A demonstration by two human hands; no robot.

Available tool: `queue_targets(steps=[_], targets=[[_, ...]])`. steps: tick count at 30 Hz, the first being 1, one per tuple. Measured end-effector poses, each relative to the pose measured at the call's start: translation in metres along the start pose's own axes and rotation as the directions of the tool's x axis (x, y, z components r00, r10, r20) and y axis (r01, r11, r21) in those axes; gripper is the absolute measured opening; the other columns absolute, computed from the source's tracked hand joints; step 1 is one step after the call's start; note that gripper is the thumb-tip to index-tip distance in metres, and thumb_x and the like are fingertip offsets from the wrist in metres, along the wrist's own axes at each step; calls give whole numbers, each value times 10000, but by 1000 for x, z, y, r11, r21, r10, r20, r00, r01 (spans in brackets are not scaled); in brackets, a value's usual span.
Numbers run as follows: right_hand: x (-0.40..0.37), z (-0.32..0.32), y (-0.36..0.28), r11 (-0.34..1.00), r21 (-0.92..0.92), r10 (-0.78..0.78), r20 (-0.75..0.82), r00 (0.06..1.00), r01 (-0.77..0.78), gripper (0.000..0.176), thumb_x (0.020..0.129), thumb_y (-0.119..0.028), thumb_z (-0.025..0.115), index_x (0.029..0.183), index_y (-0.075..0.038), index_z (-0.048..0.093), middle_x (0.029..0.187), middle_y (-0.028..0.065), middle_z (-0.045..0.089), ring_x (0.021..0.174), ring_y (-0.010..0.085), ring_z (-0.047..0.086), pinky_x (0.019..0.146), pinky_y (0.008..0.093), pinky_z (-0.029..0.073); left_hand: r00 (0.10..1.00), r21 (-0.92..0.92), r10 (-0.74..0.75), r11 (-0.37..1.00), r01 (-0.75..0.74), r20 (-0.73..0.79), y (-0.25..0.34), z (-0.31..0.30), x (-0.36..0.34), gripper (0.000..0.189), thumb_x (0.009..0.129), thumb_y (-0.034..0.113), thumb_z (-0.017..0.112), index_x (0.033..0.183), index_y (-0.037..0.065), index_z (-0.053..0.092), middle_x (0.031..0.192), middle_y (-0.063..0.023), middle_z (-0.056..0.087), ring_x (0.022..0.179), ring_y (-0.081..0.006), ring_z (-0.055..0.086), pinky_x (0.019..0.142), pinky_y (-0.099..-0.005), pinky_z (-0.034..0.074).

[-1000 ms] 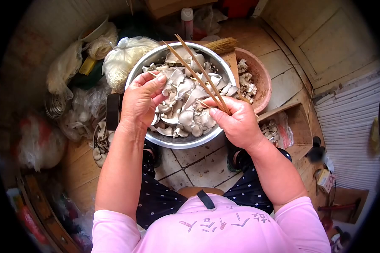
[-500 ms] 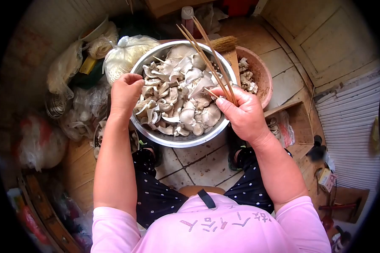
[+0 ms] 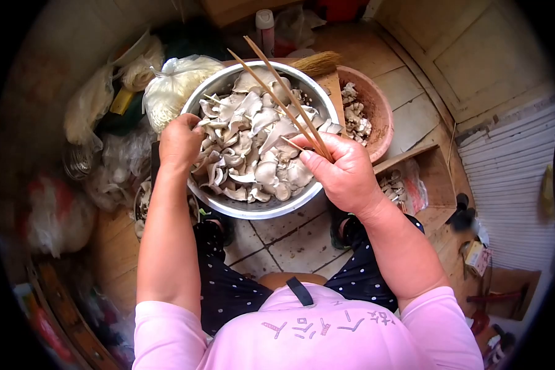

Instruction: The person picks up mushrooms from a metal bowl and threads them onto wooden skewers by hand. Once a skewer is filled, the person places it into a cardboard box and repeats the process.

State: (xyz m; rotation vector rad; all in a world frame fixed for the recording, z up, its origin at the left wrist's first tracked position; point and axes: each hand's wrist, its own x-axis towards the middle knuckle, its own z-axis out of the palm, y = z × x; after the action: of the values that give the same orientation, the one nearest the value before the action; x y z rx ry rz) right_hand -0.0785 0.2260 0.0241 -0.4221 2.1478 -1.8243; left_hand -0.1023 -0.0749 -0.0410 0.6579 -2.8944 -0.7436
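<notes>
A metal basin (image 3: 253, 213) with small holes in its wall is heaped with grey-white oyster mushrooms (image 3: 246, 148). My right hand (image 3: 345, 169) is closed round a few long bamboo skewers (image 3: 283, 102) at the basin's right rim. They slant up and left over the mushrooms, and a short thin tip juts out by my fingertips. On the left rim, my left hand (image 3: 180, 142) is closed, its thumb and fingers pinched together by the mushrooms. Whatever they pinch is hidden by the hand.
A pink basin (image 3: 385, 117) with mushroom pieces stands behind on the right, near a straw brush (image 3: 317, 63). Plastic bags (image 3: 182, 83) crowd the left side. More mushrooms lie in a wooden box (image 3: 435, 176) at right. A spray can (image 3: 264, 31) stands at the back.
The basin appears slightly further left in view. My right hand and the skewers have moved left, with the skewer ends lower. My left hand remains pinched at the rim.
</notes>
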Motion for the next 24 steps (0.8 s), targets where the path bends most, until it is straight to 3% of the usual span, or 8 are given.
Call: queue_targets(steps=[4,6,7,10,11,13,18,24], targets=[[0,-2,-3,999,-34,22,20,1000,-21,233,911,-69,601,1115,23,664,896,6,657,812,63,559,750,225,466,989,-365,-81,923,120,122,33,-26,-16,269,810,72,648,1072,28,693,874,-88,695,830,-192,674,729,-324,530],[0,-1,-2,998,-61,18,24,1000,-17,232,913,-73,599,1113,25,663,901,8,657,821,69,563,758,230,470,989,-790,-29,598,134,146,32,-25,-20,352,798,-1,607,1148,-18,638,947,-70,657,816,-159,649,709,-286,539],[0,-1,-2,996,-91,18,29,999,-15,232,915,-78,597,1111,27,663,907,11,657,830,75,567,765,236,473,989,-789,-28,600,131,143,36,-27,-23,352,798,-1,607,1148,-18,638,947,-70,657,816,-159,649,709,-286,539],[-1,1,-1,996,-85,7,54,999,-2,235,917,-84,595,1113,28,662,931,21,656,854,82,571,783,242,475,984,-961,-2,214,174,178,42,-35,-26,437,789,-63,496,1222,-44,552,1126,-128,597,913,-190,654,786,-316,567],[-1,2,1,996,-86,5,55,998,0,235,917,-84,595,1113,28,662,931,21,656,854,82,571,783,242,475,984,-962,-2,213,173,176,41,-37,-26,437,789,-63,496,1222,-44,552,1126,-128,597,913,-190,654,786,-316,567],[-2,4,3,995,-91,-44,36,998,47,271,904,-159,578,1106,0,667,836,82,686,772,103,616,736,273,499,976,-976,22,-27,216,216,43,-41,-28,407,781,-89,446,1176,-67,543,1019,-128,625,860,-212,664,777,-342,591],[-3,5,-1,998,-58,4,67,998,0,232,916,-86,598,1110,20,667,947,35,658,873,88,573,797,250,472,983,-980,-72,91,176,170,36,-32,-24,228,930,50,571,1154,16,541,894,-98,653,780,-198,687,705,-325,595],[-2,7,-2,999,-50,-2,78,997,6,228,914,-91,607,1106,12,673,949,46,667,872,96,585,795,256,477,973,-983,-144,4,185,183,41,-32,-25,269,904,36,612,1154,20,513,914,-106,649,805,-212,686,722,-332,590]])
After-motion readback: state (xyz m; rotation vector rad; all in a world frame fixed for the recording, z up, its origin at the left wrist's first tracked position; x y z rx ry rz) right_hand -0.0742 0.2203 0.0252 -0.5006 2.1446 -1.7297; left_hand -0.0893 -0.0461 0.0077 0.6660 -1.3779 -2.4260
